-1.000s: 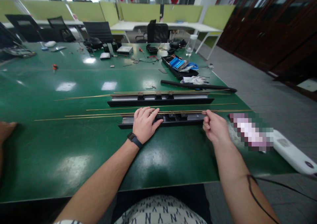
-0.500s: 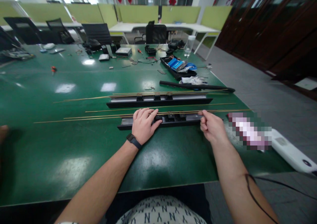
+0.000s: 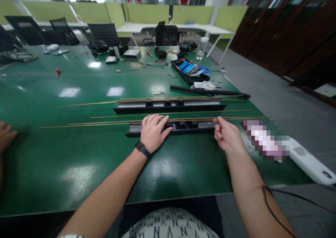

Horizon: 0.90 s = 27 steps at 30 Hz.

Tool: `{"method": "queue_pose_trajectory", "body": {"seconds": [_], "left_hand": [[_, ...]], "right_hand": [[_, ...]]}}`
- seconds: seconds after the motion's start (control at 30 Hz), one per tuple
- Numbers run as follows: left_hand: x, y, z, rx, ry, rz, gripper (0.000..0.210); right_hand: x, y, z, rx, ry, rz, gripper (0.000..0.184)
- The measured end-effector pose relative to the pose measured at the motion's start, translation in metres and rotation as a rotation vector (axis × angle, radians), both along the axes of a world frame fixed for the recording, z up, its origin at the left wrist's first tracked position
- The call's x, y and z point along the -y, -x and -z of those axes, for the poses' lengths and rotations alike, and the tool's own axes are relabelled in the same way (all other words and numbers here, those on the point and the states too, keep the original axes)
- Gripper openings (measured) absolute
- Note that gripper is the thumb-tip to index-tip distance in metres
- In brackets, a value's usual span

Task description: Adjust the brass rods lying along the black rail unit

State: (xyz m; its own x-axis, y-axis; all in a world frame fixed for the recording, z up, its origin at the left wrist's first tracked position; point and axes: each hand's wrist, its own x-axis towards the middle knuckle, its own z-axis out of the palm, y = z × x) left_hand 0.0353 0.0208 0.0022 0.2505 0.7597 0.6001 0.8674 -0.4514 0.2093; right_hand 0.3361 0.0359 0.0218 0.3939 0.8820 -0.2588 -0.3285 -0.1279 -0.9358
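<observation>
My left hand [image 3: 154, 131] lies over the left part of the near black-and-silver metal rail [image 3: 173, 131], fingers stretched across it and the thumb apart. My right hand [image 3: 227, 134] is closed in a pinch on a thin brass rod [image 3: 244, 118] at the rail's right end. This rod runs lengthwise over the rail and passes beside or under my left fingers; which one, I cannot tell. Black blocks [image 3: 182, 124] sit in the rail's channel. A second thin brass rod [image 3: 115, 116] lies between this rail and a similar far rail [image 3: 170, 108], which has several rods along it.
Another person's hand [image 3: 6, 136] rests at the left table edge. To the right are a blurred-out pink object [image 3: 265, 140] and a white device [image 3: 309, 161]. Farther back lie a black bar [image 3: 210, 92], white gloves [image 3: 206, 85], a black tray [image 3: 191, 79] and a clear bottle [image 3: 202, 48].
The pinched rod has slid a little to the right along with my right hand. My left hand stays on the rail. At the left edge, the other person's hand has come further into view.
</observation>
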Motion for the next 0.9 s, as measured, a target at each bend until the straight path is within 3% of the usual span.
{"method": "queue_pose_trajectory", "body": {"seconds": [0.1, 0.37, 0.7, 0.9], "left_hand": [[0.0002, -0.0002, 0.0004, -0.005, -0.002, -0.005, 0.044], [-0.0006, 0.0004, 0.0017, -0.003, -0.011, -0.003, 0.045], [-0.0011, 0.0, 0.0014, 0.005, -0.007, 0.001, 0.044], [-0.0015, 0.0011, 0.0027, 0.007, -0.008, 0.002, 0.045]], "right_hand": [[-0.0002, -0.0001, 0.0025, 0.01, -0.017, -0.034, 0.021], [-0.0014, -0.0037, -0.0008, 0.012, -0.017, 0.054, 0.022], [-0.0009, -0.0012, 0.0018, -0.002, -0.01, -0.02, 0.018], [-0.0021, -0.0048, -0.0009, -0.009, -0.017, 0.062, 0.02]]}}
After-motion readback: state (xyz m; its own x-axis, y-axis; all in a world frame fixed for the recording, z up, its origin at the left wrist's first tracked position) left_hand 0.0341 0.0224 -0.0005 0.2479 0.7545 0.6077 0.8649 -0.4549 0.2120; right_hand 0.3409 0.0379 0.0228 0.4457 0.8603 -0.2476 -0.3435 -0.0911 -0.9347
